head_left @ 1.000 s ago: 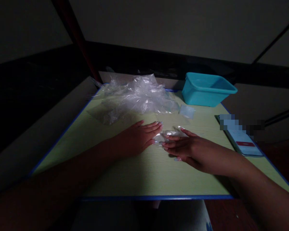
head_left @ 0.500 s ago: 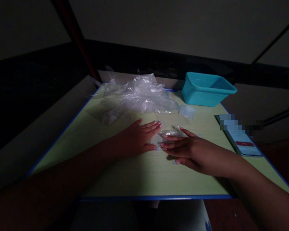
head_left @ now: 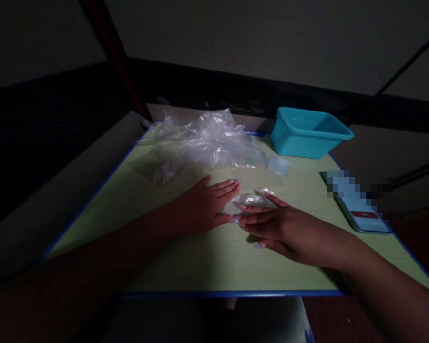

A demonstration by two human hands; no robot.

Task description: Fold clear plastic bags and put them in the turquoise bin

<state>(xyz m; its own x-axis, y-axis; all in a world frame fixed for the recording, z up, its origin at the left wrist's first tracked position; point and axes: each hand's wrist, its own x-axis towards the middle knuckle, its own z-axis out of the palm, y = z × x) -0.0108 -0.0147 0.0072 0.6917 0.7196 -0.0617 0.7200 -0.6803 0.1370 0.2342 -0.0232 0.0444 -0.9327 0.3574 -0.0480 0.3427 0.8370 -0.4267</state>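
Note:
A small clear plastic bag [head_left: 248,200] lies on the pale green table [head_left: 186,257] between my two hands. My left hand [head_left: 203,205] rests flat on the table with its fingers stretched out, the fingertips on the bag's left edge. My right hand [head_left: 271,221] lies flat as well, fingers extended to the left and pressing on the bag's near side. The fingertips of both hands almost meet.
A heap of crumpled clear plastic bags [head_left: 203,143] lies at the back of the table. A turquoise tub [head_left: 309,138] stands at the back right, with a small folded bag [head_left: 278,165] in front of it. A phone [head_left: 361,209] lies at the right edge.
My right hand has slid a little left and nearer, and my left thumb has moved toward it. The bag lies flatter under the fingers.

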